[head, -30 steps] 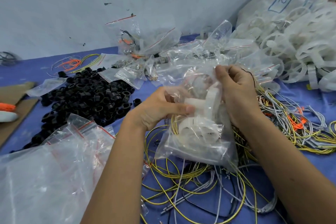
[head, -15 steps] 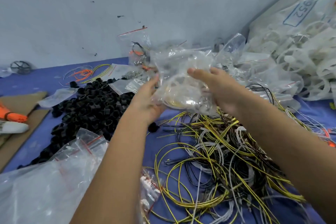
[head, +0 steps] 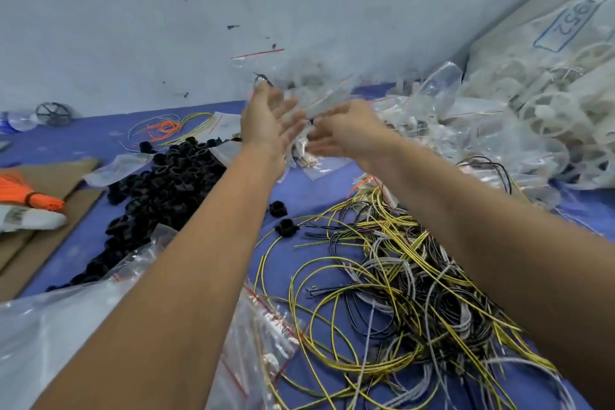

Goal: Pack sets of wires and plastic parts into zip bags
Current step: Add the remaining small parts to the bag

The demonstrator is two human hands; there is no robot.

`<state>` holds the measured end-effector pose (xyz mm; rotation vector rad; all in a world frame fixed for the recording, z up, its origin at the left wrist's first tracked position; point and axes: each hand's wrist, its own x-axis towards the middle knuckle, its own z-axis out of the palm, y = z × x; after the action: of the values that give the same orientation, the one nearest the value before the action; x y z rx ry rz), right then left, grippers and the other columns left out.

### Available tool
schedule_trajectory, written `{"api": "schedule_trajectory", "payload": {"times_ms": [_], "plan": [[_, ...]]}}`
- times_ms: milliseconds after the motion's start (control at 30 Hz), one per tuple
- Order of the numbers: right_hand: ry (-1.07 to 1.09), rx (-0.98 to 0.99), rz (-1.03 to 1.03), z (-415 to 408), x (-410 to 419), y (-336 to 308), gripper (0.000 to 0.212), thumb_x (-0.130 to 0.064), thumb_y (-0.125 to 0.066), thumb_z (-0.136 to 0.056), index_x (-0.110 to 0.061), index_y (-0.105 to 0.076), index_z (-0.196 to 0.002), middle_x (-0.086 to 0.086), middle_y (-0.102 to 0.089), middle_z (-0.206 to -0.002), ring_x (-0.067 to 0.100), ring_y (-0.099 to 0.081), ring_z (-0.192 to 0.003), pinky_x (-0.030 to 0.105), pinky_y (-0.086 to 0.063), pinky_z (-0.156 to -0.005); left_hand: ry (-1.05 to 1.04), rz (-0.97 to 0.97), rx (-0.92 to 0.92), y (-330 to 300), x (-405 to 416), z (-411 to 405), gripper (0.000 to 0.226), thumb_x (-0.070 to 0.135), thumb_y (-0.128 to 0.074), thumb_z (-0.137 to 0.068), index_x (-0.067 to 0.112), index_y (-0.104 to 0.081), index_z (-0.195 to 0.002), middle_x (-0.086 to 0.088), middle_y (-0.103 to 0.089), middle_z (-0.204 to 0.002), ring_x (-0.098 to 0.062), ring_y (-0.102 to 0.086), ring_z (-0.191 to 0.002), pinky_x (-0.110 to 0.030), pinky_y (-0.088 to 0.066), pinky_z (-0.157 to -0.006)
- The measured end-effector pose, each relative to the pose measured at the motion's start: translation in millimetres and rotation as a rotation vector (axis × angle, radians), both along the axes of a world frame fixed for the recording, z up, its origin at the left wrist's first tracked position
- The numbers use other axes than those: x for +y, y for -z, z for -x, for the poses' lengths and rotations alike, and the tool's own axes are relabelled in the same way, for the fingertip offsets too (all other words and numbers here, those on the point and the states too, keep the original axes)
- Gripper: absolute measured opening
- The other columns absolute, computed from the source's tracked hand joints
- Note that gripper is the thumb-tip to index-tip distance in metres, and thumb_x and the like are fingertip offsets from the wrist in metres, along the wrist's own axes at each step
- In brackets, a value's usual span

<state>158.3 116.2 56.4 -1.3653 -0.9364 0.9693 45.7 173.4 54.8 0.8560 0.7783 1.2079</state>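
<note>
The filled zip bag (head: pixel 319 100), held between both hands half a second ago, has been carried out over the heap of packed bags (head: pixel 442 116) at the wall and released. The left hand (head: pixel 266 123) and right hand (head: pixel 346 133) are spread, nothing gripped. The bag is best dropped squarely onto the heap, away from the loose wires (head: pixel 399 276). Motion blur leaves its outline and resting point unclear.

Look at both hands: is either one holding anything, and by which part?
Nothing is held. The left hand and right hand are open, fingers spread, above the pile of filled bags by the wall.
</note>
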Motion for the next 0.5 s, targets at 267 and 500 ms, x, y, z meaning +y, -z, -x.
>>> {"api": "schedule_trajectory", "payload": {"times_ms": [267,500], "plan": [[-0.542,-0.762,0.212,88.8,-91.2,59.8,0.036,-0.030,-0.067,-0.097,-0.001,-0.063,-0.076,0.015,-0.072,-0.067,0.023,-0.067,-0.051,0.031,-0.057,-0.051,0.051,-0.105,0.257,43.0,-38.0,51.2,0.041,0.043,-0.044,-0.108,0.010,-0.065,-0.094,-0.006,-0.078,-0.082,-0.022,-0.072,-0.058,-0.023,-0.047,-0.044],[-0.594,-1.055,0.159,105.4,-103.2,66.4,0.034,-0.036,-0.083,-0.081,-0.016,-0.063,-0.062,0.010,-0.060,-0.066,0.027,-0.055,-0.066,0.036,-0.047,-0.062,0.066,-0.140,0.248,44.7,-51.4,66.6,0.040,0.040,-0.043,-0.109,0.009,-0.065,-0.097,-0.006,-0.078,-0.085,-0.021,-0.071,-0.060,-0.024,-0.048,-0.046]]}}
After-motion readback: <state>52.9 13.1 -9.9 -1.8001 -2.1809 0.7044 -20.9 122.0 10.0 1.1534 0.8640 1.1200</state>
